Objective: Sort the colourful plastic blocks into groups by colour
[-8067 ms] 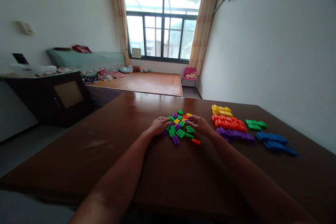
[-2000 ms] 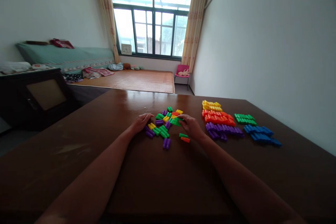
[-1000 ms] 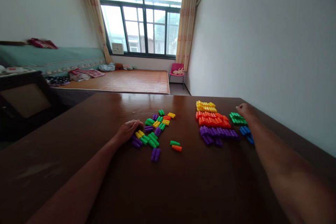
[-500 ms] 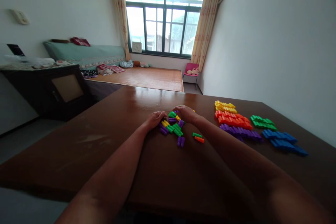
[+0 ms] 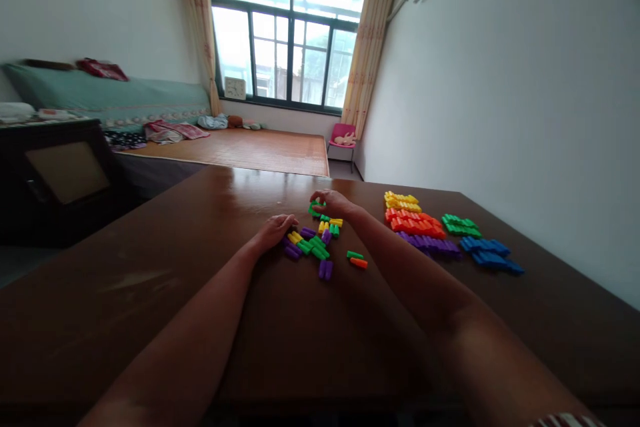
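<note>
Small finger-shaped plastic blocks in green, yellow and purple lie in a loose cluster on the brown table (image 5: pixel 165 227). At the cluster's left edge, my left hand (image 5: pixel 277 229) rests on the tabletop with its fingers stretched out, beside a purple block (image 5: pixel 292 250) and a yellow block (image 5: pixel 295 237). My right hand (image 5: pixel 334 202) reaches over the far side, fingers curled round a green block (image 5: pixel 315 209) and partly hiding it. Nearer to me are a purple pair (image 5: pixel 325 270), a single green block (image 5: pixel 355 255) and an orange block (image 5: pixel 359 263).
Joined blocks lie in colour rows at right: yellow (image 5: pixel 401 201), orange (image 5: pixel 415 223), purple (image 5: pixel 430 244), green (image 5: pixel 461 225) and blue (image 5: pixel 493 255). Beyond the table stand a bed (image 5: pixel 270 150), a pink chair (image 5: pixel 342 133) and a dark cabinet (image 5: pixel 55 167).
The view has turned to the right. My right hand has lifted off the cluster's far side and holds the green block at its far edge. My left hand stays beside the cluster.
</note>
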Demonstrator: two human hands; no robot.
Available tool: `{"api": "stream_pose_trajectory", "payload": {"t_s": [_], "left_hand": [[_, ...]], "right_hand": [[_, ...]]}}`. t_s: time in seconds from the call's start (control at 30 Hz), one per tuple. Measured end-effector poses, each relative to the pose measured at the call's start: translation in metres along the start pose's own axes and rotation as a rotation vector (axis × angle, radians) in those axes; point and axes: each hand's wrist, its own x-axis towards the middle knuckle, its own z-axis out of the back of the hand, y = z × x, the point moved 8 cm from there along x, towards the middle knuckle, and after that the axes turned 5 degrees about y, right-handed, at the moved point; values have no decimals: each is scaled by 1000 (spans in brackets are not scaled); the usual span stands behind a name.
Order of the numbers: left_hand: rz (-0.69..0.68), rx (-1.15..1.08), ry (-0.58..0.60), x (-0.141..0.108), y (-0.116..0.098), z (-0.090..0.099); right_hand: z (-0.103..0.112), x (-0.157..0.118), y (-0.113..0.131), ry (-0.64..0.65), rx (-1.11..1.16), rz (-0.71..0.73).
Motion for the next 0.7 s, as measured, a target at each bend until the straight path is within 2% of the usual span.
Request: {"api": "stream_pose_trajectory", "payload": {"t_s": [0.1,0.2,0.3,0.4,0.47,0.53,0.63,0.7], "left_hand": [[1,-28,7,2,1,1],[14,-33,24,2,4,1],[24,-32,36,2,5,1],[19,-21,50,2,4,2],[17,-1,57,3,5,2],[12,17,66,5,5,3],[22,27,71,6,7,3],[44,27,61,5,8,4]], "right_hand": [[22,-25,-33,-80,95,-129],[43,-65,-83,-172,256,-237],[66,-117,-151,-272,448,-333],[94,-181,-237,-425,555,-534],[113,-228,-292,-517,493,-724],[128,-269,-337,-522,327,-927],[138,-307,-382,-384,15,-1154],[136,-313,-399,-283,-143,-1204]]}}
